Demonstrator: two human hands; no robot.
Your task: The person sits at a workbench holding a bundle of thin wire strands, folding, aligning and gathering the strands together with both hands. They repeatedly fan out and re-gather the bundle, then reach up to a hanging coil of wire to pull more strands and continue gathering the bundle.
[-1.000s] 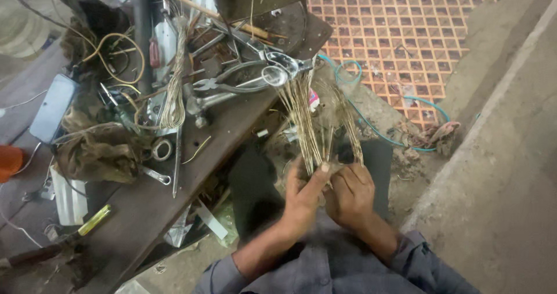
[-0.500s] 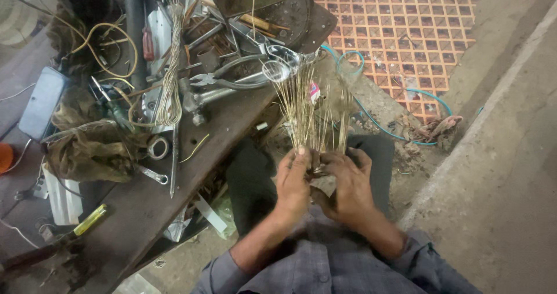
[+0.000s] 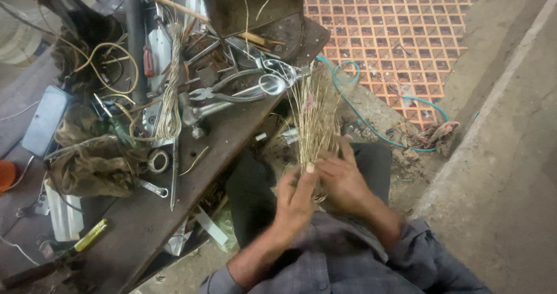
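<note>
Left hand (image 3: 296,198) and right hand (image 3: 342,181): both closed around the base of a bundle of thin bare wire strands (image 3: 314,117), strands fanning toward 12 o'clock, held over the lap to keep them gathered. At 10 o'clock, cluttered surface (image 3: 139,236): pliers (image 3: 232,91), tape roll (image 3: 157,160), yellow-handled screwdriver (image 3: 87,236).

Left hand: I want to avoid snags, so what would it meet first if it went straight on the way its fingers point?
Probably the bundle of thin wires that the left hand already grips; beyond, perhaps the workbench edge.
</note>
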